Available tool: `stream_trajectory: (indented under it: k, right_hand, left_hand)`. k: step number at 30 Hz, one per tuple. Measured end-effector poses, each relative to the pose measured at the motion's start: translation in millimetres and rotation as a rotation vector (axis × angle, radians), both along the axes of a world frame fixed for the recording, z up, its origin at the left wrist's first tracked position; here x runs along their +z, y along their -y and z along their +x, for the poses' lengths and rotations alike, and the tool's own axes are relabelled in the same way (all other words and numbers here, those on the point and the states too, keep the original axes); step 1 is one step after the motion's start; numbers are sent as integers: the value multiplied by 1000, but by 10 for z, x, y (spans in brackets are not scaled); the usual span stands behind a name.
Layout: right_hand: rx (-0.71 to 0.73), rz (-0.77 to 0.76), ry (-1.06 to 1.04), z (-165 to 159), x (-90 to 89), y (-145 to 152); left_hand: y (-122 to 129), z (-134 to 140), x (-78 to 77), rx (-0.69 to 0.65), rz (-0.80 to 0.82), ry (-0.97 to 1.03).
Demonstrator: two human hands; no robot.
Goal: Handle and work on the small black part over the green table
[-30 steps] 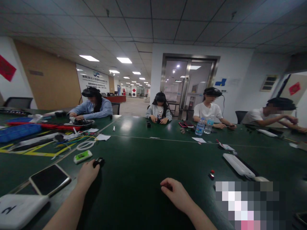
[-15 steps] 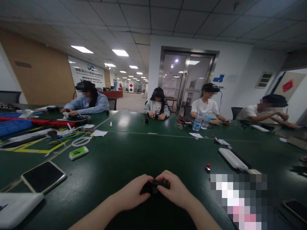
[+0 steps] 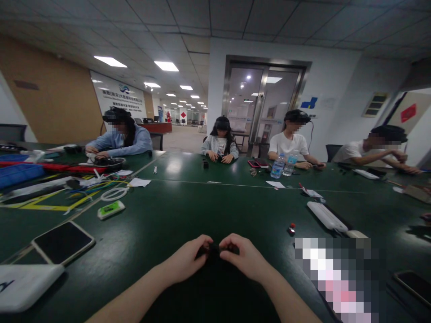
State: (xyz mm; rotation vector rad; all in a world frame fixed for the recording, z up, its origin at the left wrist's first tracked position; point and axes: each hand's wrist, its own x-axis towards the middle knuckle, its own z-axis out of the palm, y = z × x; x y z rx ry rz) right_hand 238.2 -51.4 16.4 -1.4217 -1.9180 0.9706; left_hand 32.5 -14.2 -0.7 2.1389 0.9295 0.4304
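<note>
Close in front of me, low in the middle of the head view, a small black object (image 3: pixel 214 252) is between my two hands. Its kind cannot be made out against the dark table. My left hand (image 3: pixel 186 264) pinches it from the left, thumb below and fingers above. From the right, the curled fingers and thumb of my right hand (image 3: pixel 245 258) close on its other side. Parts of the object are covered by the fingertips.
On the green table (image 3: pixel 188 211) lie a tablet-like device (image 3: pixel 63 242), a white case (image 3: pixel 27 287), a green-and-white packet (image 3: pixel 111 209), a small red-and-silver item (image 3: pixel 291 229) and a white power strip (image 3: pixel 326 216). Water bottles (image 3: pixel 278 166) stand farther off. Several people sit opposite.
The view has tilted slightly down. My hands are a little higher in the picture, with their fingertips slightly shifted around the black object, which both still hold.
</note>
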Motion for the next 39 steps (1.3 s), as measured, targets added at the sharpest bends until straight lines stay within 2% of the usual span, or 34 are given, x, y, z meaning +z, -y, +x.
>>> stream_trajectory:
  k: [5, 9, 11, 13, 14, 16, 18, 21, 25, 32, 39]
  right_hand:
    - [18, -23, 54, 8, -36, -6]
    - [51, 1, 71, -45, -115, -2]
    - [39, 0, 10, -53, -152, -28]
    - [-90, 25, -164, -3, -195, -96]
    - [-225, 64, -303, 51, -221, -143]
    - [-601, 96, -614, 205, -281, -249]
    - [-832, 37, -885, 372, -350, -342]
    - [-852, 2, -950, 519, -447, -415]
    - [-813, 2, -1004, 493, -510, -420]
    - [-765, -71, -1190, 455, -494, -425]
    - [-763, -84, -1178, 412, -434, -408]
  left_hand:
    - [37, -26, 58, -79, -15, 19]
    - [45, 9, 37, -60, 3, 10]
    - [28, 20, 2, -54, 28, 15]
    - [7, 17, -30, -46, 31, 18]
    - [-2, 10, -41, -41, 27, 18]
    - [-16, -10, -49, -36, 3, 12]
    - [-24, -31, -45, -36, -23, 6]
    - [-27, -48, -28, -34, -41, -4]
    - [-30, -48, -6, -41, -12, -20]
    - [-33, -49, 7, -52, -2, -14]
    - [-31, -53, 2, -66, -5, 25]
